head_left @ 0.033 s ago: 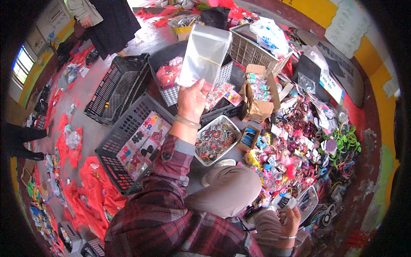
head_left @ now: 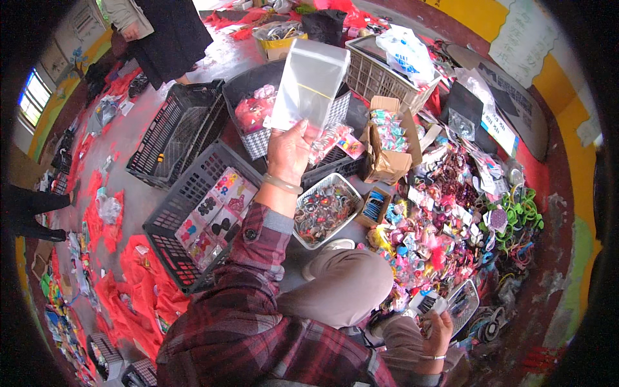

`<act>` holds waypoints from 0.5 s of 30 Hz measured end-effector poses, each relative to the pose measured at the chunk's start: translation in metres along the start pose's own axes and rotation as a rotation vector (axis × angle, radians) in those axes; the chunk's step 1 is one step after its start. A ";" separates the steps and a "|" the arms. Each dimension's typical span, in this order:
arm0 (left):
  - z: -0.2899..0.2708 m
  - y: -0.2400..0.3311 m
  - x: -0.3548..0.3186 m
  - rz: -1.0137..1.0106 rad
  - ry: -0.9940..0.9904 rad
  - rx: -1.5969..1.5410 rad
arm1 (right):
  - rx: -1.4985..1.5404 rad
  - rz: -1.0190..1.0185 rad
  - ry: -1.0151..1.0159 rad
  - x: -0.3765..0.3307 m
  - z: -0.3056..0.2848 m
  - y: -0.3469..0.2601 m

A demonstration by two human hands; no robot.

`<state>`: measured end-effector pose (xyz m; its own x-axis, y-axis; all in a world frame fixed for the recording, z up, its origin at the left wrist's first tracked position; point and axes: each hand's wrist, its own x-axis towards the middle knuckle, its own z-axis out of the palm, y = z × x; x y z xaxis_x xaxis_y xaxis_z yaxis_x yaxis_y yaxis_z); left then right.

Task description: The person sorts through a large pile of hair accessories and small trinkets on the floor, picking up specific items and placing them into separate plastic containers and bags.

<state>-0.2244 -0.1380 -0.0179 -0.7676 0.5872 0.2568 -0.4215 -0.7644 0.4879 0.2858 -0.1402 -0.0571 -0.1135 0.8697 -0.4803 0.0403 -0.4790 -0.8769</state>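
Note:
My left hand [head_left: 288, 155] is stretched forward and closed on the lower end of a stack of clear plastic bags [head_left: 308, 80]. A thin yellowish band runs across the stack. At the lower right, my right hand [head_left: 438, 334] is closed on a small white card [head_left: 426, 301] with dark strips on it; their kind is too small to tell. Beside that hand stands a white basket [head_left: 475, 303] with dark items in it. Below my left wrist is a white basket [head_left: 295, 222] of mixed hair ties.
A black crate [head_left: 161, 248] with carded accessories stands left of my arm. Another black crate [head_left: 145, 151] is behind it. An open cardboard box [head_left: 390, 161] holds small packets. A large heap of colourful hair accessories [head_left: 445, 219] lies right. A person [head_left: 158, 39] stands far left.
The stack of bags in my left hand has shifted very slightly to the right. My right hand and the card look the same.

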 end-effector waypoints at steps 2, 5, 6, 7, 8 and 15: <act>-0.009 -0.006 -0.005 -0.068 0.096 0.026 | -0.010 0.012 -0.005 -0.004 0.002 -0.005; -0.052 -0.029 -0.024 -0.226 0.192 0.005 | -0.010 -0.016 0.028 -0.008 0.010 -0.006; -0.080 -0.043 -0.036 -0.291 0.285 -0.092 | -0.016 -0.018 0.026 -0.007 0.009 -0.007; -0.102 -0.059 -0.048 -0.356 0.396 -0.101 | -0.018 -0.027 0.017 -0.007 0.011 -0.008; -0.122 -0.070 -0.066 -0.431 0.423 -0.080 | -0.011 -0.019 0.008 -0.008 0.009 -0.008; -0.217 -0.113 -0.145 -0.625 0.732 0.085 | -0.009 0.004 -0.007 -0.006 0.010 -0.008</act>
<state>-0.1707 -0.1942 -0.2917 -0.5396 0.5482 -0.6390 -0.8416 -0.3319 0.4260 0.2760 -0.1429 -0.0473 -0.1198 0.8667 -0.4841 0.0492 -0.4819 -0.8749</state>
